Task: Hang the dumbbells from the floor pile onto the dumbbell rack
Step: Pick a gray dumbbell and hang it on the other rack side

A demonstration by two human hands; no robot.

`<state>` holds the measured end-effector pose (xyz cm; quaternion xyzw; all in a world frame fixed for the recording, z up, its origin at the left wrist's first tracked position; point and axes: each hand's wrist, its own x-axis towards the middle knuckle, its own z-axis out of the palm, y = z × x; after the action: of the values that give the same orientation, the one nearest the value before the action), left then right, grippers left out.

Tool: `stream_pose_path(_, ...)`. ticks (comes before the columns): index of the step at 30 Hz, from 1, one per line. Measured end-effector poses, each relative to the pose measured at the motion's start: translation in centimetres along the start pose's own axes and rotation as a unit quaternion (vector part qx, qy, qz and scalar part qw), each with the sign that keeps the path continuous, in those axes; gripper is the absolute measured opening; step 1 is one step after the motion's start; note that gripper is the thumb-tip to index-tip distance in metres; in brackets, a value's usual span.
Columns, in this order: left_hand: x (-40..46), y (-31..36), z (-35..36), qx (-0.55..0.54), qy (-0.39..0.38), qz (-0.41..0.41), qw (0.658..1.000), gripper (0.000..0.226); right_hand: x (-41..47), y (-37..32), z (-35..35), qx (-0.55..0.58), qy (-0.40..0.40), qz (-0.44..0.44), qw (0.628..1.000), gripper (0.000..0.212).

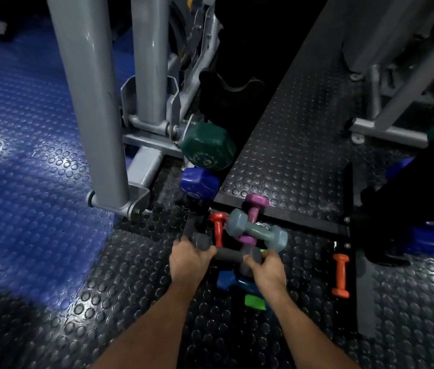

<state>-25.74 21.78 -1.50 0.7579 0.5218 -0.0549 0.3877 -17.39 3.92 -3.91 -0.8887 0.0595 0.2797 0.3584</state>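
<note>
A dark grey dumbbell lies across the floor pile, and both hands hold it. My left hand grips its left head; my right hand wraps its right head. Behind it lie a pale grey-blue dumbbell, a purple one and a red one. A blue dumbbell and a green one lie under my right wrist. An orange dumbbell lies apart on the right. A dark green dumbbell and a blue one sit stacked above the pile, by the grey frame.
Grey machine posts and their base stand left of the pile. A dark studded ramp runs up behind it. Another grey frame is at the upper right. A dark leg and blue shoe stand at the right edge. Blue studded flooring covers the left.
</note>
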Motion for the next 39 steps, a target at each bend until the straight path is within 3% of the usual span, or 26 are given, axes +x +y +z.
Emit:
stream_pose_path(4,-2.6,2.6,-3.2,-0.075,0.007,0.025,0.997,0.058,-1.1,-2.2,-3.0,0.136,-0.032,0.004,0.99,0.041)
stream_pose_path(8,-3.5,3.8,-5.7,-0.109,0.028,0.035,0.993,0.05,-2.3,-4.5,-6.4,0.279,-0.177,0.028,0.943,0.048)
stream_pose_path(12,-3.5,4.1,-8.5,-0.156,0.058,0.039,0.985,0.047,-3.9,-6.5,-9.1,0.306,-0.284,0.002,0.909,0.051)
stream_pose_path(15,-3.5,4.8,-10.6,-0.196,0.087,0.033,0.976,0.049,-5.1,-8.3,-9.9,0.254,-0.309,-0.035,0.916,0.07)
stream_pose_path(17,-3.6,5.4,-12.0,-0.229,0.107,0.033,0.967,0.051,-6.4,-9.9,-10.2,0.235,-0.305,-0.056,0.921,0.076)
stream_pose_path(20,-4.1,6.5,-13.9,-0.285,0.133,0.044,0.948,0.054,-8.6,-12.4,-10.4,0.217,-0.272,-0.099,0.932,0.061)
stream_pose_path(22,-4.5,7.3,-15.3,-0.314,0.153,0.057,0.935,0.052,-10.0,-13.8,-10.6,0.217,-0.254,-0.125,0.934,0.063)
stream_pose_path(27,-4.8,10.1,-18.9,-0.379,0.177,0.111,0.901,0.046,-13.0,-17.6,-11.9,0.24,-0.268,-0.161,0.919,0.053)
stream_pose_path(31,-4.5,13.6,-21.2,-0.404,0.201,0.138,0.882,0.051,-15.4,-21.2,-12.8,0.264,-0.209,-0.187,0.923,0.075)
stream_pose_path(34,-4.4,16.8,-22.9,-0.46,0.189,0.137,0.857,0.059,-17.3,-23.9,-13.5,0.253,-0.148,-0.242,0.925,0.068)
stream_pose_path(39,-3.2,21.5,-25.3,-0.456,0.15,0.196,0.855,0.057,-17.8,-26.5,-13.7,0.266,-0.092,-0.306,0.91,0.054)
